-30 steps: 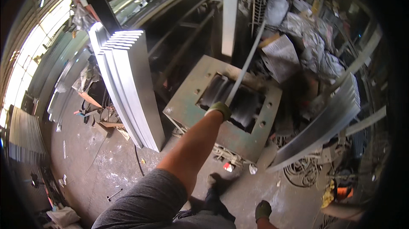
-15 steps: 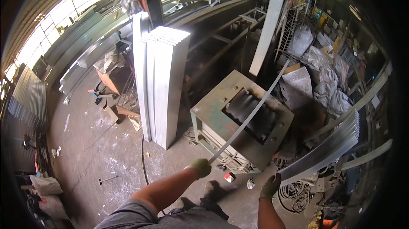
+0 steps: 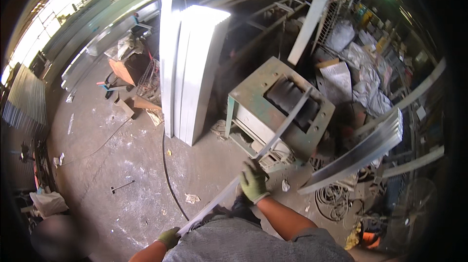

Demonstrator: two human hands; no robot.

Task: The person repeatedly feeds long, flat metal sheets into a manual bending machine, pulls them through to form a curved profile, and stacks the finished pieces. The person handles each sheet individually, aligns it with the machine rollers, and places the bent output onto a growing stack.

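A long flat metal strip (image 3: 214, 203) slants from beside my body up across a steel-framed machine (image 3: 248, 91) with dark rollers (image 3: 292, 101) in its top opening. My left hand (image 3: 169, 237), in a green glove, is closed around the strip's near end at the lower left. Further up the strip, my gloved right hand (image 3: 253, 184) has its fingers curled over it, close to the machine's near edge. To the right of the machine, a stack of curved metal sheets (image 3: 360, 150) leans at a slant, touched by neither hand.
Tall bright metal sheets (image 3: 190, 77) stand upright left of the machine. A dark cable (image 3: 165, 179) runs along the floor. Coiled cable (image 3: 334, 198) lies under the curved stack. Large pale sacks (image 3: 368, 81) are heaped at the right, and a small metal tool (image 3: 123, 187) lies on the floor.
My left hand has moved down and left, drawing the strip toward me. My right hand has left the curved stack and come over to the strip.
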